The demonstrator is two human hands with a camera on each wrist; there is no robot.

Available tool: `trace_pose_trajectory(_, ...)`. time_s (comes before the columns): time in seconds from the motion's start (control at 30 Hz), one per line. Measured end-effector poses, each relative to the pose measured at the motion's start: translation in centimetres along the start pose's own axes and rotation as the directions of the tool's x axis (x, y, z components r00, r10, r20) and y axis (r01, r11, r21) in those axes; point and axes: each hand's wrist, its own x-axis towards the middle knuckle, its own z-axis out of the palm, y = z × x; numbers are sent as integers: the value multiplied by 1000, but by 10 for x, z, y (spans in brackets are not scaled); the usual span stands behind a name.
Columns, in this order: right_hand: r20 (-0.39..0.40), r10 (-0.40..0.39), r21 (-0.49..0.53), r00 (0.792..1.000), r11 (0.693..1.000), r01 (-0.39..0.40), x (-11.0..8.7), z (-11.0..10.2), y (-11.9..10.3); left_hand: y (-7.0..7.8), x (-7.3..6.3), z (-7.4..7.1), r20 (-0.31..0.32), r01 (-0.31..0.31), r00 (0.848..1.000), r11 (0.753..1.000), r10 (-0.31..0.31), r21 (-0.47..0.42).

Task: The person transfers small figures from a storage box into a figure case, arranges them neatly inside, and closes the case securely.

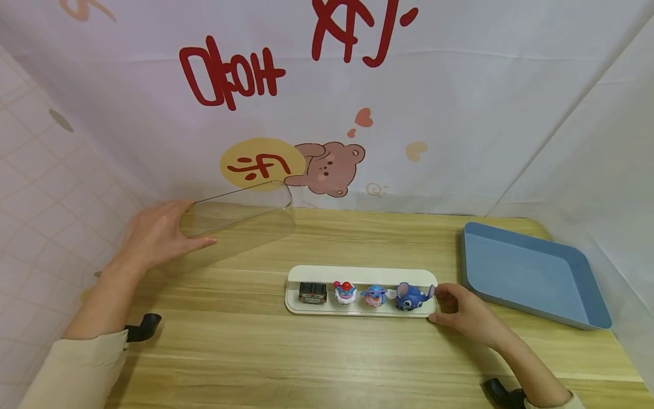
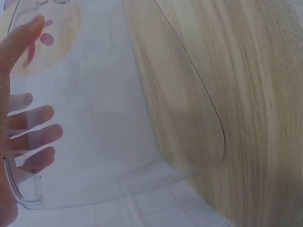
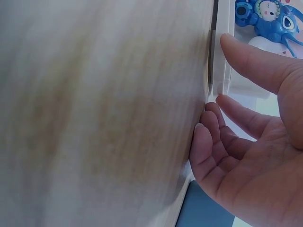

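Note:
My left hand (image 1: 160, 233) grips a clear plastic cover (image 1: 240, 221) by its end, above the left of the table; in the left wrist view the fingers show through the cover's wall. My right hand (image 1: 467, 312) holds the right end of a long white display base (image 1: 309, 274), thumb at the front corner and fingers at the end. On the base stand a dark boxy figurine (image 1: 313, 293), a white-and-red figurine (image 1: 346, 293), a light-blue figurine with glasses (image 1: 375, 295) and a blue big-eared figurine (image 1: 410, 296), in one row.
A blue-grey tray (image 1: 526, 267) sits at the right of the wooden table (image 1: 306, 363), just behind my right hand. A printed white cloth (image 1: 439, 113) hangs along the back, and further cloth borders both sides.

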Motion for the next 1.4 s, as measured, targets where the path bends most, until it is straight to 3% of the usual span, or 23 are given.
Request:
trace_pose_trajectory(0.23, -10, -9, 0, 1000, 1000, 9, 0, 2, 1, 1, -3, 2, -97, -99, 990, 995, 98, -5)
trace_pose_trajectory(0.37, -9, -14, 5, 1000, 1000, 14, 0, 3, 2, 6, -1, -1, -204, -181, 963, 983, 179, 4)
trace_pose_trajectory(0.47, -14, -15, 1, 1000, 1000, 15, -1, 3, 2, 12, 0, -7, -245, -216, 945, 976, 214, 21)
trace_pose_trajectory(0.53, -16, -13, 0, 1000, 1000, 13, -1, 3, 2, 16, 1, -12, -251, -229, 941, 973, 227, 22)
trace_pose_trajectory(0.77, -19, -9, -11, 1000, 1000, 9, -1, 3, 3, 35, 4, -27, -223, -231, 948, 973, 229, 19)
trace_pose_trajectory(1.0, -18, -12, -6, 1000, 1000, 12, -1, 3, 3, 55, 7, -35, -305, -300, 906, 953, 295, 31)
trace_pose_trajectory(1.1, -21, -5, -4, 1000, 1000, 5, 0, 3, 3, 64, 7, -38, -327, -310, 895, 950, 303, 29)
trace_pose_trajectory(1.4, -20, -10, -12, 1000, 1000, 10, 0, 2, 2, 91, 13, -40, -299, -341, 899, 940, 320, -20)
